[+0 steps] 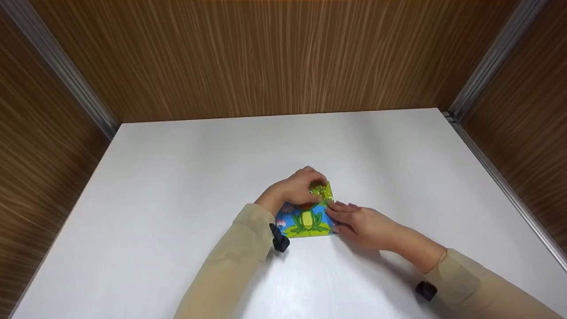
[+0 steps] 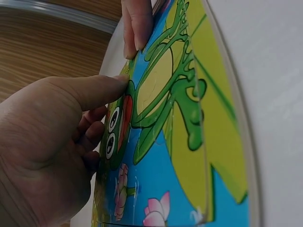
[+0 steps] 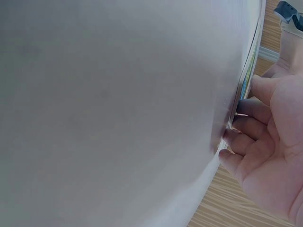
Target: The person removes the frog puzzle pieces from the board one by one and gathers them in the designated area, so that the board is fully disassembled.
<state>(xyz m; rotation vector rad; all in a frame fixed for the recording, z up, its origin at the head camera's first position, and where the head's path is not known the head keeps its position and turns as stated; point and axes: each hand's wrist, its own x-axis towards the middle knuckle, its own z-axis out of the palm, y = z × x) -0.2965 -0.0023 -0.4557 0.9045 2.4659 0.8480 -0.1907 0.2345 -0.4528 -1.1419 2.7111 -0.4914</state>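
Note:
A frog jigsaw puzzle (image 1: pixel 307 221) lies flat on the white table, with a green frog on a lily pad, blue water and pink flowers. From the far left, my left hand (image 1: pixel 297 188) arches over its upper part. Its thumb and bent fingers grip the far right part, covering some of the frog's head. In the left wrist view the thumb (image 2: pixel 104 90) touches the picture near the frog's mouth, while the other fingers curl by the far edge. My right hand (image 1: pixel 365 226) rests its extended fingers against the puzzle's right edge, also seen in the right wrist view.
The white table (image 1: pixel 155 199) spreads around the puzzle. A wood-grain panel (image 1: pixel 283 57) stands behind it, with more panels and metal rails (image 1: pixel 496 57) at the sides. Black wrist mounts (image 1: pixel 279 239) sit on both beige sleeves (image 1: pixel 230 261).

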